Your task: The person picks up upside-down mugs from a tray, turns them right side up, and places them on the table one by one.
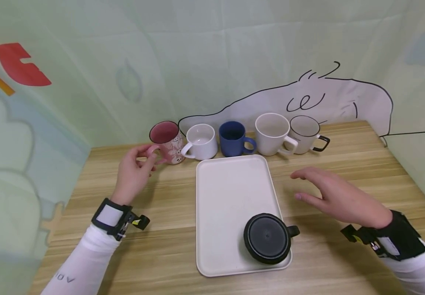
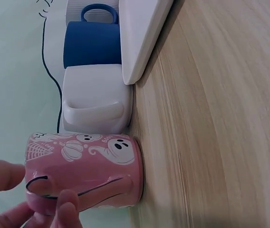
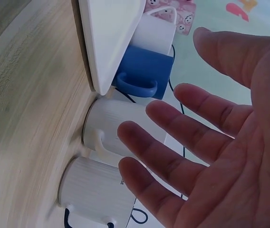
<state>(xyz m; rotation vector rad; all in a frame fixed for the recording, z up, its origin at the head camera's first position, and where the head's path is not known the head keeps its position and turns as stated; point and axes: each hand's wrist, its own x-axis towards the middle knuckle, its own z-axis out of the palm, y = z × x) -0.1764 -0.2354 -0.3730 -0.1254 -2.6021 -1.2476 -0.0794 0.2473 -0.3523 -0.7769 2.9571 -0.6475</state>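
At the left end of a row of mugs, my left hand [image 1: 133, 174] holds the handle of a pink mug [image 1: 173, 145] with its fingers and thumb. In the left wrist view this pink mug [image 2: 92, 161] shows white ghost and pumpkin drawings, and fingertips lie at its handle. The mug stands upright on the table. My right hand [image 1: 339, 198] hovers right of the white tray [image 1: 231, 196], fingers spread and holding nothing. A black mug [image 1: 267, 238], seemingly upside down, rests in the tray's near right corner, its handle to the right.
Right of the pink mug stand a small white mug [image 1: 202, 143], a blue mug [image 1: 232, 141], a large white mug [image 1: 271, 137] and a white mug with a black handle [image 1: 302, 137]. They line the wooden table's [image 1: 168, 221] back edge, before a printed cloth [image 1: 212, 61].
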